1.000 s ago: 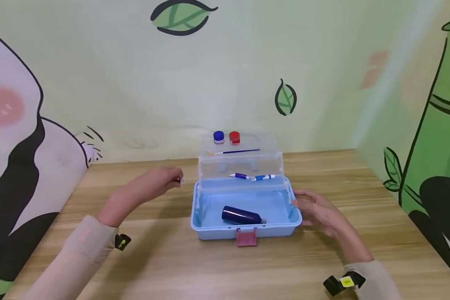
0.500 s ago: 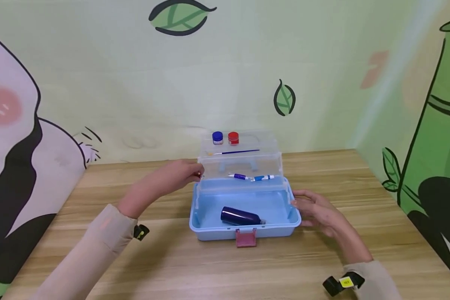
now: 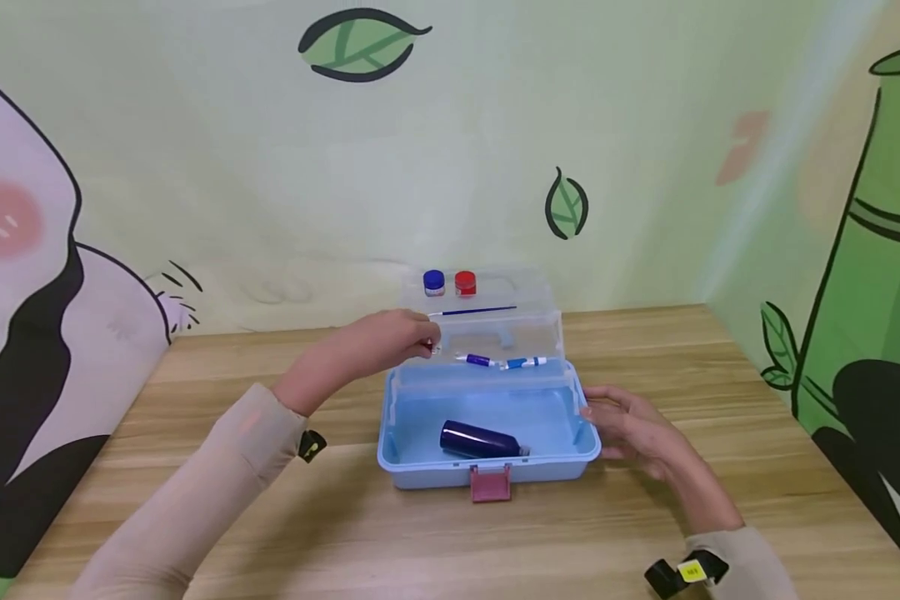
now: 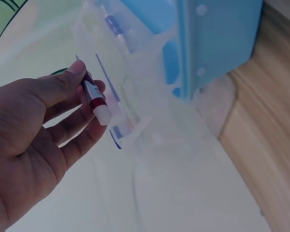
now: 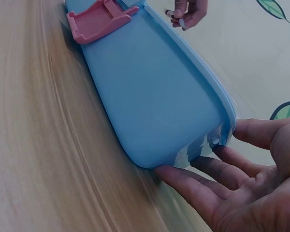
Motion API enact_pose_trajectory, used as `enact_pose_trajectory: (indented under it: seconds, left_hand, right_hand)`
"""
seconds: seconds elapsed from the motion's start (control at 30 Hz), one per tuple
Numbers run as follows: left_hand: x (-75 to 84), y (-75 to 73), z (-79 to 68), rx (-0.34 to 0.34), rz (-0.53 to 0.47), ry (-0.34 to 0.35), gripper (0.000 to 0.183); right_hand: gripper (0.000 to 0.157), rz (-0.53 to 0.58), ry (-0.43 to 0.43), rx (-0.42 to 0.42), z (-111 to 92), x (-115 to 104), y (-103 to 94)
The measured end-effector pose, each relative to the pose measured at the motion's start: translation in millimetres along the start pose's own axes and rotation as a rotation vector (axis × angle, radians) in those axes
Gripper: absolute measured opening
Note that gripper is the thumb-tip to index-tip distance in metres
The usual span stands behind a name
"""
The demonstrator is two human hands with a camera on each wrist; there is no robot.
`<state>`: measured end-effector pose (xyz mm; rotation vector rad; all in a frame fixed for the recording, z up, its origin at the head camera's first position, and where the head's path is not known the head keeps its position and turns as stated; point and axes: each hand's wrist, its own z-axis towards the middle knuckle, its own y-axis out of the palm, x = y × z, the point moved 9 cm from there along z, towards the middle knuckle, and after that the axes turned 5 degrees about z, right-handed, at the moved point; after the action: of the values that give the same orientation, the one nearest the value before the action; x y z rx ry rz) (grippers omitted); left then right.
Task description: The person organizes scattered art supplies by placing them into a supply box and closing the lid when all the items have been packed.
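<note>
A small paint tube (image 4: 94,96), dark red with a white cap, is pinched between thumb and fingers of my left hand (image 3: 390,340). In the head view that hand is in front of the left part of the clear plastic lid and trays (image 3: 536,333). My right hand (image 3: 641,429) holds the right end of the light blue storage box (image 3: 487,479), thumb at the rim and fingers against the end wall. Inside the box a dark blue bottle (image 3: 480,439) lies on its side. A purple pen (image 3: 476,360) and a blue-and-white pen (image 3: 523,363) lie on the lower clear tray.
Higher up on the clear plastic are a blue-capped jar (image 3: 434,283), a red-capped jar (image 3: 465,283) and a paintbrush (image 3: 480,311). A pink latch (image 3: 490,483) hangs at the box's front. The wooden table (image 3: 420,550) meets a painted wall (image 3: 270,208) behind.
My left hand has moved right with the paint tube, from beside the box to in front of the clear lid and trays. The right hand has stayed at the box's end.
</note>
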<state>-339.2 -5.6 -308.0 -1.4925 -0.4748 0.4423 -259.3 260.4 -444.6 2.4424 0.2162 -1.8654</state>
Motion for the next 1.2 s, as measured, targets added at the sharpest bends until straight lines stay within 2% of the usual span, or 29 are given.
enact_pose_trajectory:
  seconds: [0.4,0.63,0.8,0.93,1.07,1.2]
  left_hand:
    - [7.5,-10.0,28.1,-0.067,0.065,0.01,0.014]
    - [8.2,-6.0,40.7,-0.183,-0.025,0.027,0.015]
    - [7.6,0.6,48.3,-0.268,-0.09,0.002,0.015]
    - [14.8,6.7,55.1,-0.337,-0.103,-0.006,0.015]
    - [20.9,1.1,62.1,-0.331,-0.047,0.006,0.01]
    - [19.9,-5.3,65.8,-0.325,-0.012,0.002,0.009]
  right_hand:
    - [0.069,0.001,0.005,-0.011,-0.5,1.0,0.9]
    - [0.071,0.001,0.009,-0.014,0.7,1.9,0.6]
    - [0.072,0.006,0.017,-0.016,-1.5,5.5,0.4]
    - [0.071,0.012,0.036,-0.011,-5.2,10.8,-0.4]
    - [0.073,0.004,0.024,0.007,-3.3,8.2,-0.9]
    - [0.072,0.0,0.021,0.011,2.0,3.1,-0.5]
